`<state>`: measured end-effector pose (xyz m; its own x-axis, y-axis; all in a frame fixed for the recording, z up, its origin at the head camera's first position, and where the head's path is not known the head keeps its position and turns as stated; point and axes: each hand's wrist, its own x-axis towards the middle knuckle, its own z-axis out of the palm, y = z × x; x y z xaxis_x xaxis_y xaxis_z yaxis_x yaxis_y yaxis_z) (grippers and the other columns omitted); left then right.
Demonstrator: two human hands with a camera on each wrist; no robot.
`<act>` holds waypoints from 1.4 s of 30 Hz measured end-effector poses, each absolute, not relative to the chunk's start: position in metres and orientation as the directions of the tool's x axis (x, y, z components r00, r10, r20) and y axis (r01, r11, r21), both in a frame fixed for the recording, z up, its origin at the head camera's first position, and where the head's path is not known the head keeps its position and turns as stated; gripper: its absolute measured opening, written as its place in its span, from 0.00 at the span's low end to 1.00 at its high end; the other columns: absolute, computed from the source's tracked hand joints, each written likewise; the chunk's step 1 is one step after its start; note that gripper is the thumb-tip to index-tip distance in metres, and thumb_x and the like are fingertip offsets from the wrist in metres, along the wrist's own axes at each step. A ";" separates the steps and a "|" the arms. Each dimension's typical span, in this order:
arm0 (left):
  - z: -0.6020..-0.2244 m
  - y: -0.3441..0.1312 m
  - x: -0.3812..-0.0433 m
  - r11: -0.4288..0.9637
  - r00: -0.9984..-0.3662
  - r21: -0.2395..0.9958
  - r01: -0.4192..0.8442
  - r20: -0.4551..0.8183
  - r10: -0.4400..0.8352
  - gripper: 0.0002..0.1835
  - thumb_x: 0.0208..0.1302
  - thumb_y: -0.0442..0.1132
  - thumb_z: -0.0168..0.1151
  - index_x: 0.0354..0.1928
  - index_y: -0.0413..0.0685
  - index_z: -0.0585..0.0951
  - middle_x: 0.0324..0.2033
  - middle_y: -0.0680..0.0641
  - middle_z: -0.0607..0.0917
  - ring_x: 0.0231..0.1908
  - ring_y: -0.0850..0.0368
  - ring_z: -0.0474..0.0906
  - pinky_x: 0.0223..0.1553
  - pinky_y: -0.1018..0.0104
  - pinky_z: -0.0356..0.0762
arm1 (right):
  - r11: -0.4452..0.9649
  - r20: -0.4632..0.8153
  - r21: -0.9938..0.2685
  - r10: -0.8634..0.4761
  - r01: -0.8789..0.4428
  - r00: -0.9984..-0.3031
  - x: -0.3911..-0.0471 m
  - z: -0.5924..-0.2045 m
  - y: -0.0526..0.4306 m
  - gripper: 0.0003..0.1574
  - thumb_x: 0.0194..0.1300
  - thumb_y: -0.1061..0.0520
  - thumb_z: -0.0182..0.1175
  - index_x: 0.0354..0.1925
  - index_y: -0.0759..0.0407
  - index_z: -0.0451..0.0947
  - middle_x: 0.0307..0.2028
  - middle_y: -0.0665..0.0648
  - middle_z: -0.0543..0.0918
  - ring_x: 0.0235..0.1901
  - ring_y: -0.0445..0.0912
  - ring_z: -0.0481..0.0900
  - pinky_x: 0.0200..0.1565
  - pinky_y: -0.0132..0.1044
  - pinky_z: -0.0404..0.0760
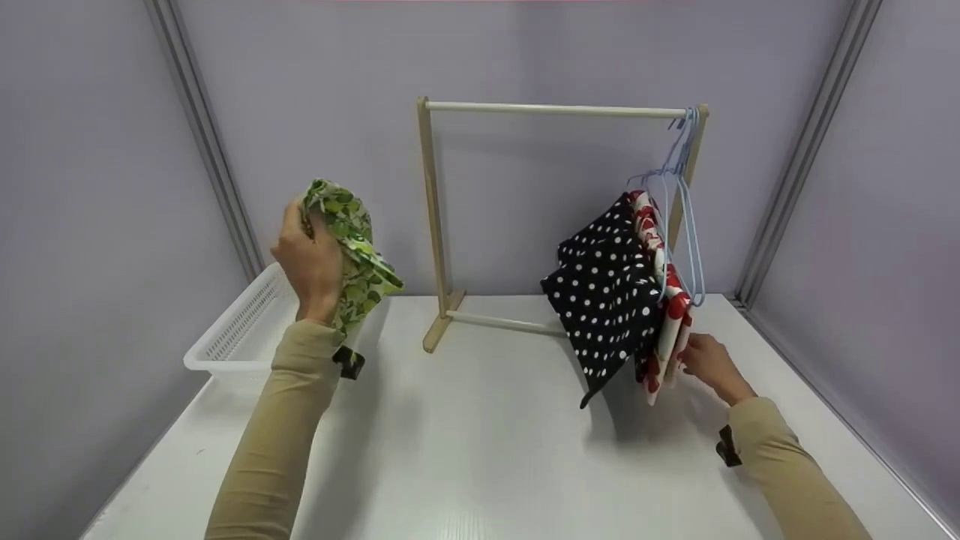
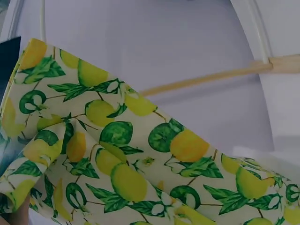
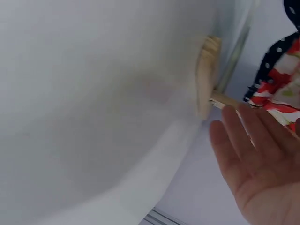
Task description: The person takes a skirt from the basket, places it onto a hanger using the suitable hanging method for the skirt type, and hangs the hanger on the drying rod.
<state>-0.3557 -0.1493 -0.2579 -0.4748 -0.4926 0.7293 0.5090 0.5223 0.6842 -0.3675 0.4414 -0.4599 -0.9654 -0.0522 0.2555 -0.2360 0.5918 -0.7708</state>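
My left hand (image 1: 307, 259) grips a bunched white cloth with a lemon and green leaf print (image 1: 364, 289), held up in front of the basket. The cloth's printed face fills much of the left wrist view, and only a sliver of that hand shows there. On the right, my right hand (image 1: 712, 364) is beside the lower edge of a red-and-white floral cloth (image 1: 677, 304); its fingers (image 3: 255, 136) look fairly straight in the right wrist view. Against the floral cloth hangs a black cloth with white polka dots (image 1: 604, 292). Light blue hangers (image 1: 694, 240) bunch at the rack's right end.
A wooden rack with a white top rail (image 1: 555, 109) stands at the back of the white table (image 1: 480, 450). At the left is a white plastic basket (image 1: 225, 365), partly behind my left arm. Pale panels (image 1: 885, 225) enclose the back and sides.
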 end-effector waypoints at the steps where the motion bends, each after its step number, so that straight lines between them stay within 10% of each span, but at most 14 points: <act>1: -0.257 -0.144 -0.354 0.529 -0.469 0.662 0.531 0.750 -0.467 0.17 0.75 0.46 0.50 0.55 0.44 0.80 0.41 0.40 0.88 0.33 0.51 0.86 0.35 0.63 0.83 | 0.615 0.249 -0.766 0.012 -0.189 -0.968 -0.355 -0.442 0.429 0.25 0.74 0.53 0.47 0.52 0.74 0.76 0.39 0.65 0.83 0.35 0.44 0.83 0.36 0.39 0.86; 7: -0.263 -0.109 -0.351 0.582 -0.536 0.585 0.565 0.796 -0.281 0.14 0.75 0.42 0.52 0.50 0.42 0.82 0.31 0.39 0.87 0.23 0.52 0.80 0.24 0.64 0.76 | 0.600 0.343 -0.778 0.153 -0.189 -0.927 -0.332 -0.400 0.409 0.27 0.77 0.53 0.43 0.54 0.75 0.75 0.45 0.66 0.85 0.30 0.27 0.80 0.35 0.31 0.85; 15: -0.294 -0.060 -0.358 0.622 -0.726 0.589 0.517 0.686 -0.046 0.12 0.74 0.37 0.51 0.50 0.42 0.81 0.31 0.39 0.87 0.22 0.54 0.78 0.22 0.66 0.74 | 0.556 0.486 -0.796 0.347 -0.241 -0.802 -0.317 -0.364 0.395 0.25 0.75 0.50 0.48 0.47 0.70 0.80 0.30 0.49 0.85 0.29 0.32 0.83 0.31 0.25 0.83; 22: -0.328 -0.021 -0.361 0.727 -0.698 0.418 0.545 0.707 0.116 0.10 0.74 0.35 0.50 0.47 0.41 0.80 0.22 0.39 0.84 0.19 0.52 0.78 0.20 0.59 0.76 | 0.632 0.699 -0.692 0.463 -0.350 -0.545 -0.303 -0.331 0.366 0.20 0.72 0.51 0.53 0.39 0.64 0.85 0.30 0.55 0.86 0.27 0.32 0.79 0.28 0.20 0.73; 31: -0.375 0.024 -0.358 0.865 -0.729 0.164 0.474 0.623 0.282 0.03 0.70 0.30 0.54 0.39 0.42 0.78 0.23 0.43 0.84 0.21 0.50 0.81 0.20 0.57 0.79 | 0.775 0.972 -0.232 0.161 -0.587 -0.172 -0.293 -0.318 0.299 0.09 0.62 0.64 0.58 0.31 0.68 0.84 0.22 0.62 0.81 0.23 0.41 0.70 0.29 0.25 0.65; 36: -0.398 0.041 -0.357 0.834 -0.779 0.256 0.489 0.559 0.285 0.05 0.68 0.28 0.54 0.38 0.42 0.79 0.24 0.43 0.84 0.22 0.52 0.81 0.20 0.61 0.77 | 0.783 0.960 -0.105 -0.083 -0.614 -0.269 -0.293 -0.328 0.262 0.06 0.61 0.63 0.60 0.32 0.63 0.84 0.25 0.57 0.83 0.24 0.47 0.76 0.28 0.35 0.73; 42: -0.413 0.048 -0.357 0.662 -0.881 0.595 0.456 0.409 0.239 0.09 0.71 0.30 0.48 0.38 0.41 0.80 0.23 0.48 0.77 0.22 0.59 0.68 0.23 0.66 0.66 | 0.800 0.740 -0.208 -0.248 -0.563 -0.625 -0.299 -0.353 0.224 0.07 0.64 0.63 0.61 0.39 0.61 0.84 0.33 0.57 0.85 0.30 0.46 0.81 0.32 0.40 0.81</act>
<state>-0.3574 0.0480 -0.4130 -0.8806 0.2388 0.4093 0.4560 0.6621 0.5948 -0.2989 0.2238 -0.3532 -0.6253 -0.2477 0.7400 -0.5631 0.7998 -0.2081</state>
